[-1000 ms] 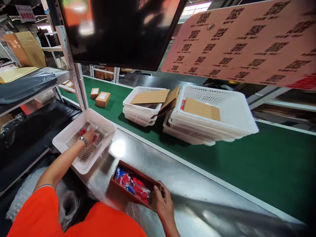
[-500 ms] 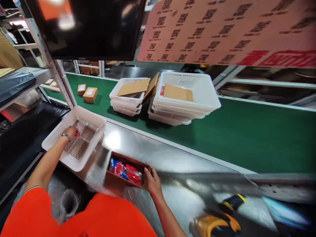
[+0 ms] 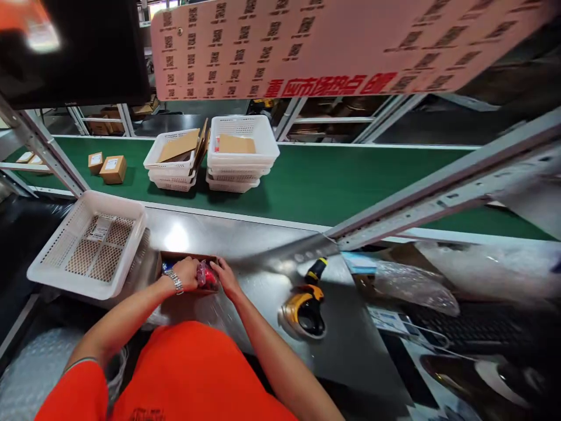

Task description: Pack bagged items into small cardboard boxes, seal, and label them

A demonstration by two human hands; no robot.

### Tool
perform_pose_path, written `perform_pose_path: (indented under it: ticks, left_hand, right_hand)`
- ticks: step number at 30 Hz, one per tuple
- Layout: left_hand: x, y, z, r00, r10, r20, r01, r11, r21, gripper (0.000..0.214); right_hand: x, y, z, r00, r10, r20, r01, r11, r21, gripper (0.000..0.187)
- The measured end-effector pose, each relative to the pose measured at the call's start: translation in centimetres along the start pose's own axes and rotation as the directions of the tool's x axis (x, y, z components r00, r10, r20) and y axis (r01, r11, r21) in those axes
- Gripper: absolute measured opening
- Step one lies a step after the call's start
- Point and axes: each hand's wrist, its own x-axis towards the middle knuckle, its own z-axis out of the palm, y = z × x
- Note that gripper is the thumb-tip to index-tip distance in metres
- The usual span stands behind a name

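An open brown cardboard box (image 3: pixel 159 263) sits on the metal bench in front of me, holding red and blue items in clear plastic. Inside it, my left hand (image 3: pixel 187 273), with a metal watch at the wrist, is closed on a red plastic-wrapped packet (image 3: pixel 204 275). At the box's right end, my right hand (image 3: pixel 228 280) grips the edge, its fingertips close to the packet. To the left stands a white plastic basket (image 3: pixel 46 266) with a grid bottom and a pale label lying in it.
A barcode scanner (image 3: pixel 307 310) stands on the bench (image 3: pixel 263 292) to the right. Beyond it are a keyboard (image 3: pixel 464 327) and clear plastic wrap. Stacked white baskets (image 3: pixel 243 158) and small cartons (image 3: pixel 113 169) rest on the green conveyor (image 3: pixel 350 181). A slanted metal post (image 3: pixel 421 193) crosses at right.
My left hand has moved from the white basket into the cardboard box with the red packet. My right hand stays at the box's right end. The view has turned right.
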Motion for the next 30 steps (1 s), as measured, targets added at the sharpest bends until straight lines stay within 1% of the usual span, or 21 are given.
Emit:
perform_pose_path:
  ticks: [1, 3, 5, 6, 7, 9, 10, 11, 13, 14, 16, 17, 19, 21, 23, 25, 26, 28, 30]
  left_hand:
    - [1.0, 0.9, 0.8, 0.997, -0.074, 0.034, 0.073, 0.997, 0.029, 0.050]
    - [2.1, 1.7, 1.4, 0.984, -0.162, 0.067, 0.156, 0.984, 0.083, 0.061]
    - [1.9, 1.4, 1.2, 0.983, -0.171, 0.073, 0.161, 0.979, 0.123, 0.060]
    - [1.5, 1.0, 0.8, 0.984, -0.168, 0.061, 0.157, 0.976, 0.148, 0.058]
    - [1.0, 0.5, 0.3, 0.985, -0.167, 0.044, 0.156, 0.971, 0.179, 0.057]
    - [-0.1, -0.8, -0.8, 0.985, -0.172, 0.017, 0.162, 0.954, 0.251, 0.057]
    - [-0.6, -1.4, -1.3, 0.984, -0.178, 0.008, 0.168, 0.946, 0.278, 0.060]
    - [-1.0, -2.1, -1.7, 0.983, -0.183, 0.003, 0.174, 0.940, 0.293, 0.065]
    - [-1.8, -3.2, -2.3, 0.983, -0.185, -0.009, 0.180, 0.942, 0.282, 0.077]
    - [-2.1, -3.6, -2.4, 0.984, -0.177, -0.027, 0.178, 0.948, 0.263, 0.084]
    - [-2.7, -4.2, -2.3, 0.986, -0.139, -0.087, 0.155, 0.964, 0.214, 0.091]
    - [-3.0, -4.3, -2.2, 0.985, -0.122, -0.119, 0.144, 0.971, 0.192, 0.089]
    - [-3.5, -4.3, -1.9, 0.980, -0.118, -0.159, 0.143, 0.977, 0.159, 0.074]
    - [-3.5, -3.9, -1.6, 0.978, -0.154, -0.143, 0.175, 0.974, 0.142, 0.060]
    - [-3.0, -3.4, -1.4, 0.978, -0.193, -0.082, 0.203, 0.969, 0.140, 0.055]
    - [-2.0, -2.9, -1.2, 0.975, -0.221, -0.001, 0.219, 0.963, 0.154, 0.047]
    - [-1.4, -2.7, -1.0, 0.972, -0.232, 0.034, 0.224, 0.961, 0.162, 0.043]
    - [-0.1, -2.3, -0.8, 0.964, -0.252, 0.088, 0.235, 0.957, 0.170, 0.038]
    - [1.0, -2.0, -0.4, 0.958, -0.261, 0.121, 0.240, 0.957, 0.164, 0.037]
  right_hand:
    - [-0.4, -0.2, -0.4, 1.000, 0.013, 0.007, -0.013, 1.000, 0.009, 0.061]
    - [-1.6, -0.5, -1.5, 0.999, -0.014, -0.049, 0.013, 1.000, -0.019, 0.062]
    - [-2.9, -0.9, -2.6, 0.980, -0.148, -0.130, 0.131, 0.983, -0.125, 0.058]
    - [-3.6, -1.2, -3.0, 0.961, -0.240, -0.138, 0.211, 0.957, -0.197, 0.053]
    - [-4.2, -1.5, -3.4, 0.935, -0.336, -0.112, 0.297, 0.916, -0.271, 0.046]
    - [-5.1, -2.6, -3.8, 0.873, -0.487, 0.019, 0.455, 0.800, -0.391, 0.033]
    - [-5.4, -3.2, -3.8, 0.844, -0.525, 0.111, 0.515, 0.736, -0.440, 0.029]
    - [-5.5, -3.9, -3.7, 0.821, -0.528, 0.215, 0.559, 0.670, -0.489, 0.027]
    - [-5.3, -5.4, -3.2, 0.794, -0.453, 0.406, 0.608, 0.554, -0.569, 0.030]
    - [-5.1, -6.2, -2.9, 0.786, -0.396, 0.475, 0.618, 0.509, -0.599, 0.031]
    - [-4.4, -7.6, -2.3, 0.777, -0.285, 0.561, 0.626, 0.434, -0.647, 0.031]
    - [-4.0, -8.2, -2.0, 0.776, -0.239, 0.584, 0.627, 0.400, -0.669, 0.029]
    - [-3.1, -9.2, -1.4, 0.773, -0.151, 0.616, 0.628, 0.313, -0.712, 0.027]
    - [-2.1, -9.9, -0.8, 0.774, -0.077, 0.628, 0.628, 0.218, -0.747, 0.029]
    - [-1.1, -10.1, 0.1, 0.764, 0.007, 0.645, 0.638, 0.143, -0.757, 0.029]
    - [-0.2, -9.9, 1.1, 0.745, 0.088, 0.662, 0.654, 0.104, -0.750, 0.028]
    - [0.2, -9.6, 1.7, 0.735, 0.118, 0.667, 0.660, 0.102, -0.745, 0.028]
    - [0.9, -8.7, 2.7, 0.729, 0.150, 0.668, 0.658, 0.115, -0.744, 0.027]
    - [1.4, -7.5, 3.5, 0.738, 0.164, 0.655, 0.641, 0.135, -0.756, 0.025]
